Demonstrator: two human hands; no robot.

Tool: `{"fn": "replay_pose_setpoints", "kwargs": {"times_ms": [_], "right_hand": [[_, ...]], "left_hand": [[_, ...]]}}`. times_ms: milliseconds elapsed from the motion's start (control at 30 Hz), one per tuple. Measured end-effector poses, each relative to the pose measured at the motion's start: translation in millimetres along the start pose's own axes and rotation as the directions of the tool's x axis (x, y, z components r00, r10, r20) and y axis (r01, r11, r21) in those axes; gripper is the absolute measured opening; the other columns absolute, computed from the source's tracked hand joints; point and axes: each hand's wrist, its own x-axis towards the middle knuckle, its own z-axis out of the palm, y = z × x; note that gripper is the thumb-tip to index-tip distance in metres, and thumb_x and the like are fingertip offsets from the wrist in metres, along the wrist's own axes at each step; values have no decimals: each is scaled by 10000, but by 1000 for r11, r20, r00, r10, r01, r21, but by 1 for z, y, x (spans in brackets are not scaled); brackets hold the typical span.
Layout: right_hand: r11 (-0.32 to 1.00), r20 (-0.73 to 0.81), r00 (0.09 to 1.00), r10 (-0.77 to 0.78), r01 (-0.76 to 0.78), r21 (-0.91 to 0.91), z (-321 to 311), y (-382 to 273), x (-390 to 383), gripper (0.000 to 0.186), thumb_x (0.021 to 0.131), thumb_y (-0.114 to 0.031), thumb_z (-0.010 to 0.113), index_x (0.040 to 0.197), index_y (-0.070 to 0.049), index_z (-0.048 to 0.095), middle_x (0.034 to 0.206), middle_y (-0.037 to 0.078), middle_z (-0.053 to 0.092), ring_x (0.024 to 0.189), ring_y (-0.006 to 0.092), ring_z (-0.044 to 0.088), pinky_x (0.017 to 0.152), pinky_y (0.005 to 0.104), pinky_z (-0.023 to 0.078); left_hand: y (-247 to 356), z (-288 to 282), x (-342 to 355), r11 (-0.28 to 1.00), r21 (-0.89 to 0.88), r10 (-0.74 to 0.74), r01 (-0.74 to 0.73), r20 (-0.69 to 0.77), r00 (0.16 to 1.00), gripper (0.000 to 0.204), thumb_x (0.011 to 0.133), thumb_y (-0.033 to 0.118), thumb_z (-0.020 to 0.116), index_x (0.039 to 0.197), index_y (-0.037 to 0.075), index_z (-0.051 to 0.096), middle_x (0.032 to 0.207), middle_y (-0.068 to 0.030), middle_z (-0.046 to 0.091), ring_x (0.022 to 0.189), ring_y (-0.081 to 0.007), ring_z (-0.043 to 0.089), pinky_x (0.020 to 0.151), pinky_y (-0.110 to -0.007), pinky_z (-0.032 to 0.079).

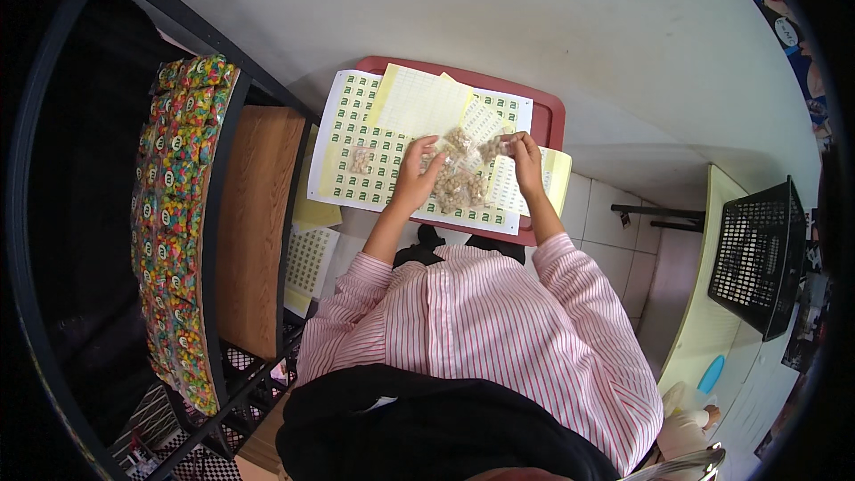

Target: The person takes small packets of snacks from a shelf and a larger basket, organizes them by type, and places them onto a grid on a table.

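On a red-rimmed table (pixel 554 111) lie large white and yellow sheets printed with rows of small green marks. Small clear bags of pale, nut-like pieces (pixel 461 189) are heaped at the middle, between my hands. My right hand (pixel 527 165) pinches the top of one such clear bag (pixel 492 150) at the heap's right side. Fingers apart, my left hand (pixel 417 176) rests at the left edge of the heap, its fingertips beside the bags. A single small bag (pixel 361 159) lies apart on the sticker sheet (pixel 328 165), left of my left hand.
At left, a dark metal rack holds rows of bags of colourful sweets (pixel 178 214) beside a brown wooden board (pixel 258 232). More printed sheets (pixel 307 258) lie below the table's left side. A black plastic basket (pixel 757 258) stands on a pale surface at right, near a blue oval item (pixel 711 375).
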Motion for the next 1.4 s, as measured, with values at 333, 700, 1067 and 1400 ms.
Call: {"fn": "replay_pose_setpoints", "kwargs": {"times_ms": [333, 700, 1067, 1400], "right_hand": [[987, 220, 972, -83, 111, -120, 28, -99, -54, 119, 840, -103, 475, 863, 10, 504, 948, 70, 489, 794, 112, 507, 661, 239, 457], [945, 65, 964, -259, 266, -188, 40, -97, -67, 70, 770, -35, 568, 821, 13, 569, 898, 73, 524, 725, 109, 546, 604, 195, 452], [992, 27, 996, -84, 86, -97, 33, -84, -65, 105, 780, -57, 555, 824, 33, 588, 822, 66, 522, 730, 125, 552, 575, 230, 508], [910, -209, 967, -146, 49, -411, 3, -10, -63, 177, 784, -48, 524, 936, 3, 600, 745, 119, 573, 718, 157, 558, 659, 270, 444]], "left_hand": [[43, 37, -1, 872, -479, 19, 98, 233, 972, 93, 806, 85, 528, 866, 17, 510, 796, -12, 531, 794, -72, 503, 726, -206, 396], [64, 35, -5, 923, -378, 132, -76, 124, 983, 85, 796, 80, 537, 820, 0, 544, 786, -43, 540, 758, -99, 535, 632, -219, 446], [44, 18, -2, 986, -72, 161, -153, 125, 979, 190, 828, 143, 497, 933, 3, 574, 844, -78, 585, 733, -143, 555, 629, -258, 436], [15, 28, -34, 779, -442, -189, 444, 509, 839, 293, 877, 125, 402, 1139, 1, 362, 1036, -117, 530, 939, -180, 540, 757, -292, 468]]}}
